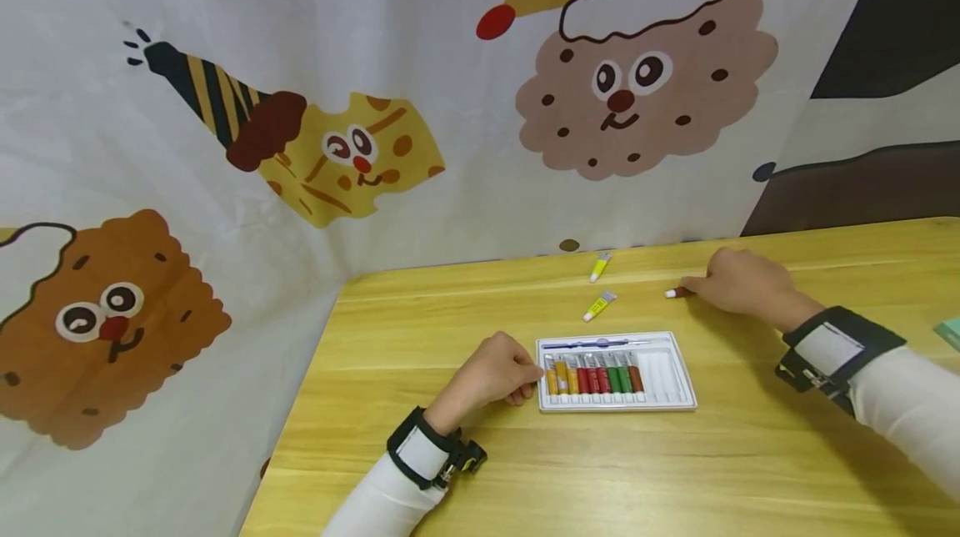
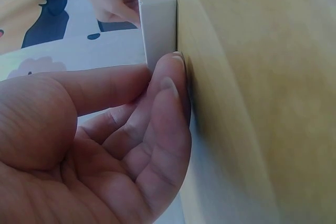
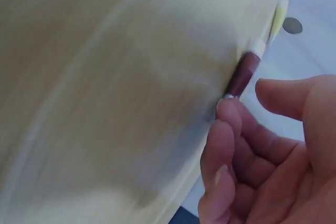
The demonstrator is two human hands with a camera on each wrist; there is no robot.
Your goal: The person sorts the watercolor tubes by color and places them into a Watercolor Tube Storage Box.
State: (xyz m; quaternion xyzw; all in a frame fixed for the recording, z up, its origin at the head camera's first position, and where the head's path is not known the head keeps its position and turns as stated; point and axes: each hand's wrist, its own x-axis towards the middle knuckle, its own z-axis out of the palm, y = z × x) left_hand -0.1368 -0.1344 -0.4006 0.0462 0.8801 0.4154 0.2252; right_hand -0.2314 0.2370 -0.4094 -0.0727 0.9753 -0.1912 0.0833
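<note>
A white plastic tray (image 1: 670,387) of paint tubes lies on the table, with yellow, red, green and brown tubes (image 1: 592,378) in a row and a thin blue paintbrush (image 1: 585,345) along its far side. My left hand (image 1: 491,370) pinches the tray's left edge; in the left wrist view its thumb and index finger meet at the white corner (image 2: 160,30). Farther right, a dark brown-red paint tube (image 3: 244,72) with a white cap lies on the table. The fingertips of my right hand (image 1: 742,287) are at its tail end, and the thumb (image 3: 281,95) stands apart from it.
Two yellow paint tubes (image 1: 600,305) lie beyond the tray near the table's back edge. A cartoon-printed cloth (image 1: 465,212) hangs behind the table (image 1: 420,312). Part of a pale green object (image 1: 949,332) shows at the right edge.
</note>
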